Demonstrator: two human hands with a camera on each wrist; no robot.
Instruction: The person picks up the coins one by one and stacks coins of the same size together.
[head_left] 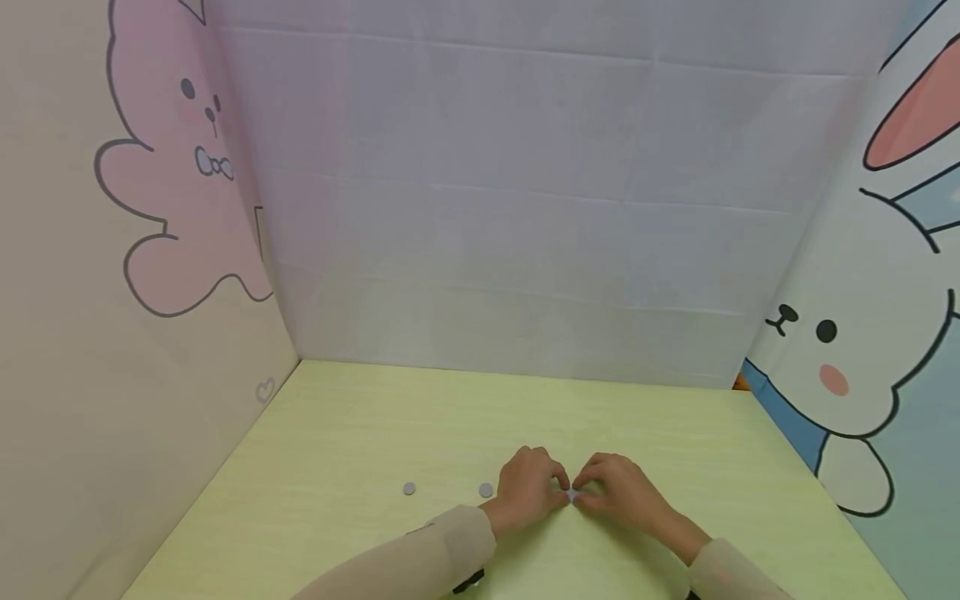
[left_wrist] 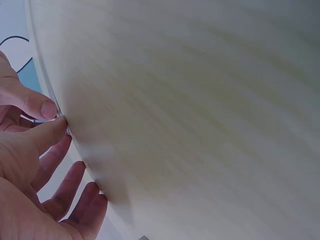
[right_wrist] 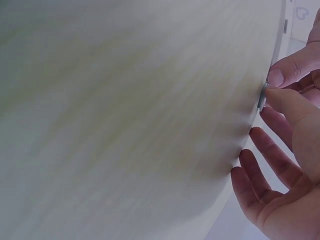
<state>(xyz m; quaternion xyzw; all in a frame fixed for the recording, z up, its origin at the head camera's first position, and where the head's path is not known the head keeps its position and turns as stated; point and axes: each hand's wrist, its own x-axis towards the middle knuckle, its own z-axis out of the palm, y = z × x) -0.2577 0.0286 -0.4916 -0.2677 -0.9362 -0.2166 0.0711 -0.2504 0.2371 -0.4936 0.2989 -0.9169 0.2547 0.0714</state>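
In the head view, my left hand (head_left: 528,487) and right hand (head_left: 622,492) meet low over the table, thumbs and index fingertips closing from both sides on a small grey disc (head_left: 572,495). Most of that disc is covered by fingers. Seen from the right wrist, the disc's thin edge (right_wrist: 262,96) shows at the thumb and index finger, with the left thumb right beside it. The other right fingers (right_wrist: 260,182) rest their tips on the tabletop. From the left wrist, the left fingertips (left_wrist: 102,196) also meet the surface, and the disc is hidden.
Two similar flat grey discs lie left of the hands: a nearer one (head_left: 486,490) close by the left wrist and a farther one (head_left: 408,488). The pale yellow tabletop (head_left: 360,433) is bounded by a white back sheet (head_left: 487,250) and printed side panels (head_left: 840,250).
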